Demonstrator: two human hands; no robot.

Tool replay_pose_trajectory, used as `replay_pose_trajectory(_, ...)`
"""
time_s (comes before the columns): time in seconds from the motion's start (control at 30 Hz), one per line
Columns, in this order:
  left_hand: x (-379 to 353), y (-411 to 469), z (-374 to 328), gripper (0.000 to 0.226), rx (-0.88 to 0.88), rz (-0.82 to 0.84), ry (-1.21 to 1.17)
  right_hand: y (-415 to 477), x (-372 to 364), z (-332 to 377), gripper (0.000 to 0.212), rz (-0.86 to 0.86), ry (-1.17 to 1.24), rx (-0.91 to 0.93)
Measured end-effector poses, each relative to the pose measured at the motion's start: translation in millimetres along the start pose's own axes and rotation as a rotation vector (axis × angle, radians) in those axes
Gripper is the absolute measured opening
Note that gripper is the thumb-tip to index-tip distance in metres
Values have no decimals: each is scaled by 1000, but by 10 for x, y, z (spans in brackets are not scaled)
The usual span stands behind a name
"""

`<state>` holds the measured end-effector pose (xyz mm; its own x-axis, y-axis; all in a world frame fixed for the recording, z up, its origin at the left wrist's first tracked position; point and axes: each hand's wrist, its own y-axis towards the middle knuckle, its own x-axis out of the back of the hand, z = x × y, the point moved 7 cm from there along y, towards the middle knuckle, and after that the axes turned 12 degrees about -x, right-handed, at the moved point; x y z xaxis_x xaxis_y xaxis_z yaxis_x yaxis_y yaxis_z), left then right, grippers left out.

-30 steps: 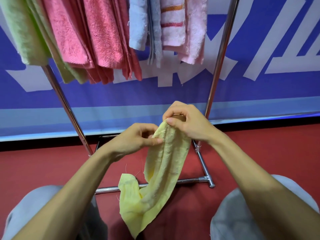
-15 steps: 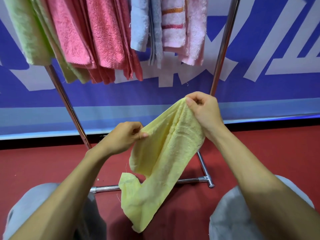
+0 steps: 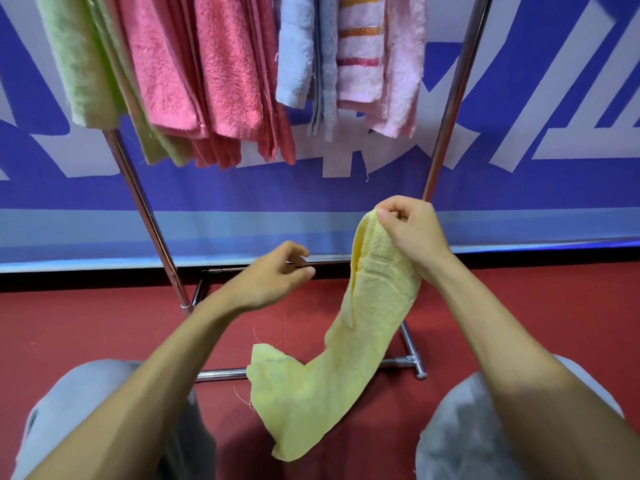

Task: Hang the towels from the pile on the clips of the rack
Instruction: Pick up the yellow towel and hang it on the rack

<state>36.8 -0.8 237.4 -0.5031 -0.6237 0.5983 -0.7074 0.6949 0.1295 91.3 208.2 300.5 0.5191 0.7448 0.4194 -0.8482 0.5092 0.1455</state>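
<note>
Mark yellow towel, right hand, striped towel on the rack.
yellow towel (image 3: pixel 374 306): head view, mid-cloth below the grip.
right hand (image 3: pixel 412 230): head view, middle of the hand, pinching the towel's top edge.
striped towel (image 3: pixel 360 46): head view, pale band between its two stripes.

1. A blue banner (image 3: pixel 519 188) filled the upper half of the frame, from the left edge to the right.
2. Large white shapes (image 3: pixel 568 133), like parts of big characters, ran across the banner, broadest at the upper right.
3. A pale blue band (image 3: pixel 86 230) lay along the banner's lower part.
4. A black strip (image 3: pixel 69 280) ran just below the banner, between it and the floor.
5. A red floor (image 3: pixel 519 323) covered the lower half.
6. A dark shadow (image 3: pixel 242 445) lay on the floor at the bottom centre.
</note>
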Motion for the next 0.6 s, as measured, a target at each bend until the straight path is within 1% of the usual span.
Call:
replay_pose_trajectory(0.1, -148, 56, -44, 55, -22, 60, 13, -76, -98, 124, 14, 123, 22, 73)
replay_pose_trajectory(0.17, -192, 103, -53, 64, -38, 79, 27, -136, -140, 186, 15, 201, 44, 107)
replay_pose_trajectory(0.2, -224, 116, -75, 62, -51, 100, 23, -164, -152, 208, 16, 234, 65, 116)
replay_pose_trajectory(0.27, -293, 141, -103, 46, -97, 161, 34, -207, -164, 240, 16, 287, 138, 121)
replay_pose_trajectory(0.33, -339, 139, -109, 27, -123, 233, 136, -223, -150, 247, 14, 322, 225, 110)
replay_pose_trajectory(0.37, -351, 132, -83, 23, -109, 261, 195, -226, -135, 249, 14, 332, 265, 101)
replay_pose_trajectory(0.43, -361, 129, -14, 23, -73, 277, 263, -219, -103, 239, 15, 342, 347, 72)
replay_pose_trajectory(0.53, -280, 122, 34, 26, -9, 187, 306, -189, -57, 191, 15, 328, 461, -5)
replay_pose_trajectory(0.6, -226, 113, 51, 28, 24, 149, 286, -155, -16, 138, 15, 277, 497, -63)
